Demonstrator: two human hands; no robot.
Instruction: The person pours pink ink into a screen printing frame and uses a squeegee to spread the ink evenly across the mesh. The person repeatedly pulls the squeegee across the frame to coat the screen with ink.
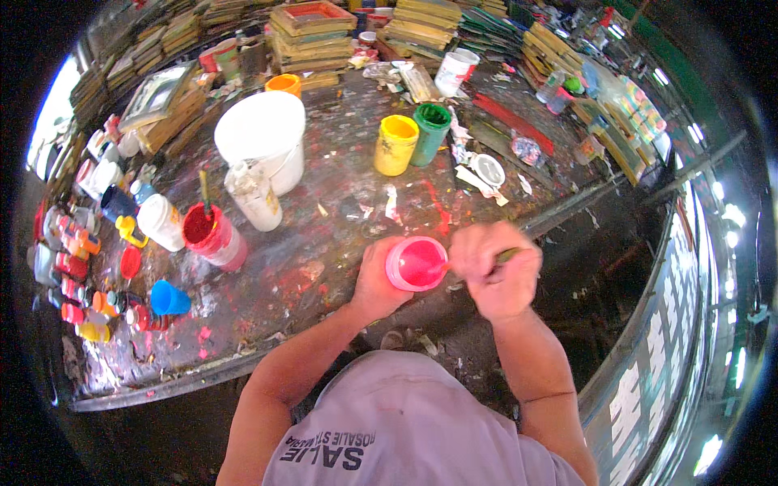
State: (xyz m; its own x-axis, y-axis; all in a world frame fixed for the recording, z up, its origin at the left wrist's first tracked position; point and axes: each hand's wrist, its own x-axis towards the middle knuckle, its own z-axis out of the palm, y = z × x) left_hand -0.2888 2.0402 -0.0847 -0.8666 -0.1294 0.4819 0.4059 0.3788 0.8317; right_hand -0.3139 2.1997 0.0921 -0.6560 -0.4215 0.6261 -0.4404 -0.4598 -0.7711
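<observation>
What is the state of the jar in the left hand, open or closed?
Open: the jar has an uncovered mouth, with pink paint visible inside.

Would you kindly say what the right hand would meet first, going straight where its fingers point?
The right hand would probably meet the pink jar first, though relative height is unclear.

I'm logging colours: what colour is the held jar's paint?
Bright pink paint, clearest in the head view.

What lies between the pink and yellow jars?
Between the pink jar and yellow jar, the head view shows stained tabletop, a pale scrap or paint patch and, right of it, a red smear.
</observation>
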